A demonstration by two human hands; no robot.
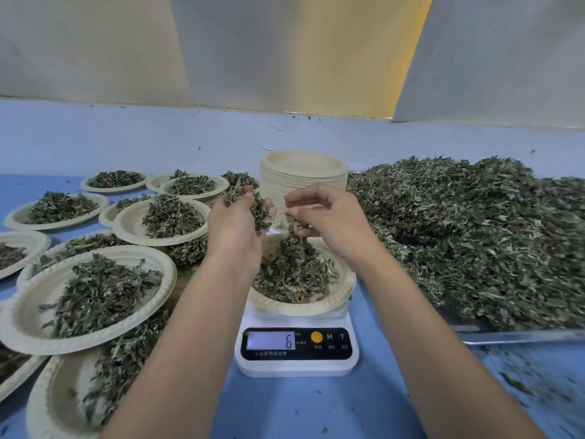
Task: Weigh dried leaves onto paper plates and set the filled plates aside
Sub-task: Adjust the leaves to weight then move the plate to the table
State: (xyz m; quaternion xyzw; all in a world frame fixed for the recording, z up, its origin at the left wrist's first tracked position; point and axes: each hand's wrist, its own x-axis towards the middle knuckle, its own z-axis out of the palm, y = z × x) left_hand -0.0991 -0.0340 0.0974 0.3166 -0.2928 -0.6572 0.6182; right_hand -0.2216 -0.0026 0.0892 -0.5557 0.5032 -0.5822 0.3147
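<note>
Item: paper plate [300, 307] on scale [297, 346], centre frame, display showing 6, part-filled with dried leaves [294, 270]; left hand [235, 229] cupped round a reserve clump, right hand [329, 217] pinching a few leaves above the plate. Risk: too generous a pinch would likely overshoot the weight, and flakes may drift past the rim onto the surface [285, 407]. At left, filled plates [91, 296] overlap; a careless set-down could tip one.

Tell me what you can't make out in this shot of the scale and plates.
- Head view, scale display: only a 6 reads; the button labels are too small.
- Plate on the scale: its left side is hidden by the left hand and forearm.
- Leaf pile: blurred, cut off by the right edge.
- Bottom-left plate: cut off by the frame's edge.
</note>
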